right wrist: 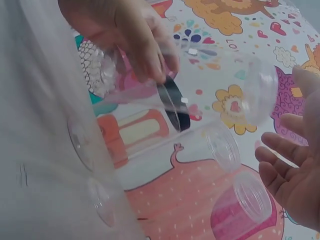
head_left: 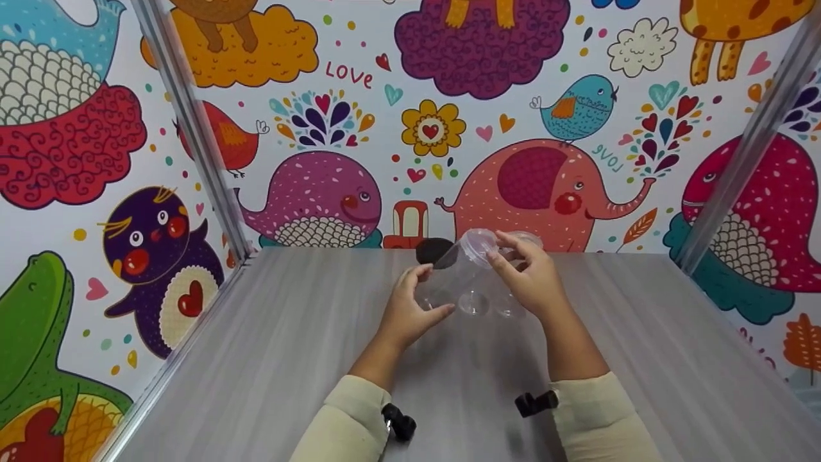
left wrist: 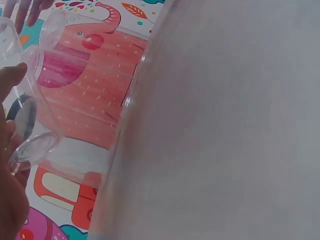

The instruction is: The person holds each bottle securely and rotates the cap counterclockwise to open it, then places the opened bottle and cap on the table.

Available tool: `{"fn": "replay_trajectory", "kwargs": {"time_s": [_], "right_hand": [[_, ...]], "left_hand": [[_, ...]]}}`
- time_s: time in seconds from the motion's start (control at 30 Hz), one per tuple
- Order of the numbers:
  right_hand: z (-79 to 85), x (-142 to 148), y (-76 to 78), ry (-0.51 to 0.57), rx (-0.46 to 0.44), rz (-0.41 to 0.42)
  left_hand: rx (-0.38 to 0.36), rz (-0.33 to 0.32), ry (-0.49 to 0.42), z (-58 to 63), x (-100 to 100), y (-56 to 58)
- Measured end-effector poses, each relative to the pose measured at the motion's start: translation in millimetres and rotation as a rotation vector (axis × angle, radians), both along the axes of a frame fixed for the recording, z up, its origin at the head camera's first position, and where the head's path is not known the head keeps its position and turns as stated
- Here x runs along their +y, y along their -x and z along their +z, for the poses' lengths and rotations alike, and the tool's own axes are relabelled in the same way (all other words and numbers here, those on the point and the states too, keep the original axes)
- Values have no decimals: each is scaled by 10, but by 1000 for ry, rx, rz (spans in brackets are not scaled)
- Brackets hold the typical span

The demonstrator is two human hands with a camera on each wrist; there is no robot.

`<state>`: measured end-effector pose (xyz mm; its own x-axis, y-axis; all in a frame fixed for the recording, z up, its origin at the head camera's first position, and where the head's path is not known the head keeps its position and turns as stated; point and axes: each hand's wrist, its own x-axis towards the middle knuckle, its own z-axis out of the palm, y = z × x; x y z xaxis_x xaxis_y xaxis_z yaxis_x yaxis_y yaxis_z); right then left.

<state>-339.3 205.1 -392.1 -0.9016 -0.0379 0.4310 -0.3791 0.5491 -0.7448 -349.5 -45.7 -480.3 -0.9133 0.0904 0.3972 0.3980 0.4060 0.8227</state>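
Observation:
My left hand (head_left: 407,305) grips a clear plastic jar (left wrist: 47,112) near its base, its fingers and thumb on opposite sides. The jar is tilted, with its open ribbed mouth (right wrist: 262,92) up and to the right. My right hand (head_left: 531,273) is beside that mouth, fingers spread and slightly bent; a gap shows between palm and jar in the right wrist view. Two more clear jars stand lidless behind and under the hands, one with its rim (right wrist: 225,147) nearer and another with its rim (right wrist: 252,196) farther right. A black round lid (head_left: 436,253) shows behind the tilted jar.
The grey wood-grain table (head_left: 288,359) ends at a back wall (head_left: 359,38) printed with cartoon animals. Metal posts (head_left: 199,128) stand at the back corners. Black camera mounts (head_left: 399,422) are on both cream sleeves (head_left: 349,417).

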Motion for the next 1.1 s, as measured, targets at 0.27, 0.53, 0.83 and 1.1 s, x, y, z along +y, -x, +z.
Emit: {"fn": "replay_trajectory", "kwargs": {"time_s": [0.27,0.53,0.83,1.1], "right_hand": [[-19,-120,16,-54,15,-90],[-74,-151,1,-74,25,-74],[-67,-146,-20,-14,-1,61],[-77,-99,-24,5,-14,130]], "left_hand": [[127,65,141,20,183,18],[135,68,194,20,148,-22],[-7,-33,111,28,56,-38],[-66,-77,84,43,38,-52]]}}
